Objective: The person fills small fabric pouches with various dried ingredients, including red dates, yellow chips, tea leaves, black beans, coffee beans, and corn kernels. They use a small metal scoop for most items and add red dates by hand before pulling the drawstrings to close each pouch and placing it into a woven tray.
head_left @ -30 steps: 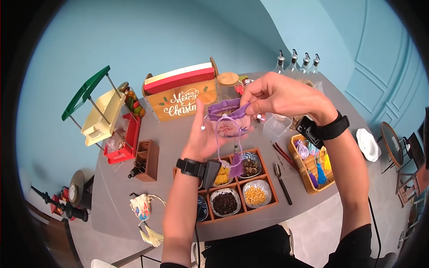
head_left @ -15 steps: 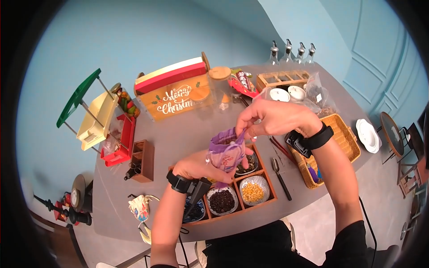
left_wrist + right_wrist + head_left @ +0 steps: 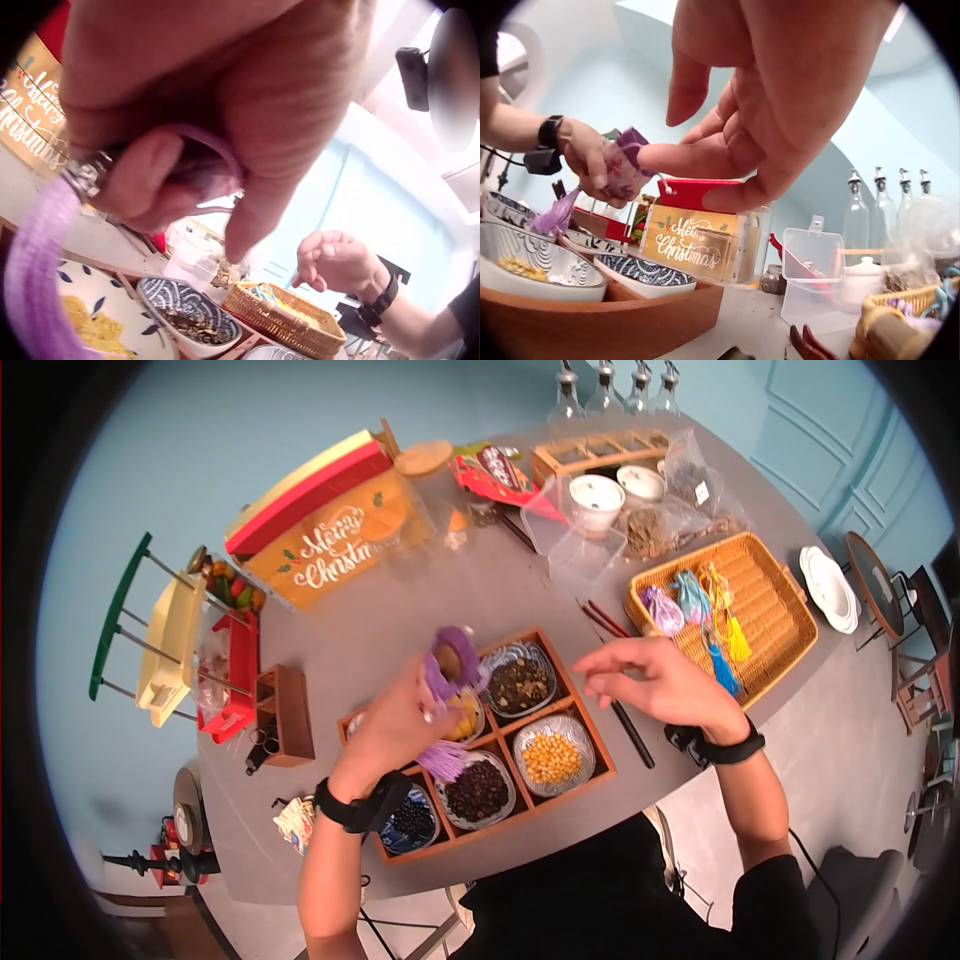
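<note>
In the head view, my left hand [image 3: 388, 722] grips a purple mesh pouch [image 3: 452, 663] with its mouth open upward, above the compartmented wooden tray [image 3: 598, 755]. A purple tassel [image 3: 442, 759] hangs below that hand. The left wrist view shows fingers curled round the pouch, the tassel [image 3: 45, 277] at the left. My right hand [image 3: 655, 680] is off the pouch, over the table right of the tray, fingers loosely bent and holding nothing. Bowls in the tray hold yellow kernels [image 3: 551, 758], dark red pieces [image 3: 478, 792] and a brown dried mix [image 3: 520, 682].
A wicker basket [image 3: 778, 622] with small tasselled pouches lies at the right. Behind stand white cups [image 3: 597, 500], a clear plastic box [image 3: 585, 556] and glass bottles [image 3: 604, 402]. A Christmas box [image 3: 335, 545] and small wooden rack [image 3: 285, 715] are at the left.
My right hand has let go of the pouch's rim and moved right and down. My left hand has carried the pouch left, over the tray. The head view has shifted, showing more of the basket.
</note>
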Demonstrator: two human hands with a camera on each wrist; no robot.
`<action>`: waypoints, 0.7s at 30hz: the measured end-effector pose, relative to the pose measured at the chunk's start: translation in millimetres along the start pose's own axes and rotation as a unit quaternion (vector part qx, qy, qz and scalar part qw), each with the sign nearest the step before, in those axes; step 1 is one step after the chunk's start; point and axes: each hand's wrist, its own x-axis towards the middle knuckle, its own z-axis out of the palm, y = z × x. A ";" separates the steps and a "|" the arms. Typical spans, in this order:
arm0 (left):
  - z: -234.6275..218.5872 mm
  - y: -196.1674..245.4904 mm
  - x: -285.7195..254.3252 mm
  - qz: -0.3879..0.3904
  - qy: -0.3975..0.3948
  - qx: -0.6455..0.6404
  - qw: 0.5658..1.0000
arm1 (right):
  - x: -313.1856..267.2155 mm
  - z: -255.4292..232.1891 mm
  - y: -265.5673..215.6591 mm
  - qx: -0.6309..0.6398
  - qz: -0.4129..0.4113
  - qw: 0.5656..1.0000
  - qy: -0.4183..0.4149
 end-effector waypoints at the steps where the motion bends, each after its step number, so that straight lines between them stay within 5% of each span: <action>1: 4.1 -9.8 0.1 0.012 0.048 0.008 0.999 | -16.9 3.4 5.9 0.035 0.006 0.999 0.029; 6: 4.9 2.7 3.9 -0.058 0.013 0.085 0.995 | -77.2 16.6 48.2 0.096 0.051 0.989 0.096; 8: 4.3 15.6 4.5 -0.059 0.010 0.100 0.993 | -85.4 26.1 65.1 -0.050 0.096 0.961 0.253; 9: 3.6 22.6 5.2 -0.053 0.011 0.118 0.992 | -84.9 31.7 72.1 -0.046 0.101 0.961 0.253; 12: -2.4 35.4 6.0 -0.062 -0.004 0.129 0.990 | -77.4 55.4 82.0 -0.338 0.073 0.892 0.292; 14: -5.2 55.8 3.7 -0.095 -0.002 0.167 0.981 | -78.3 67.5 90.5 -0.353 0.088 0.882 0.300; 21: 13.0 25.3 24.5 -0.046 -0.026 0.375 0.925 | -81.7 69.9 96.0 -0.280 0.159 0.880 0.350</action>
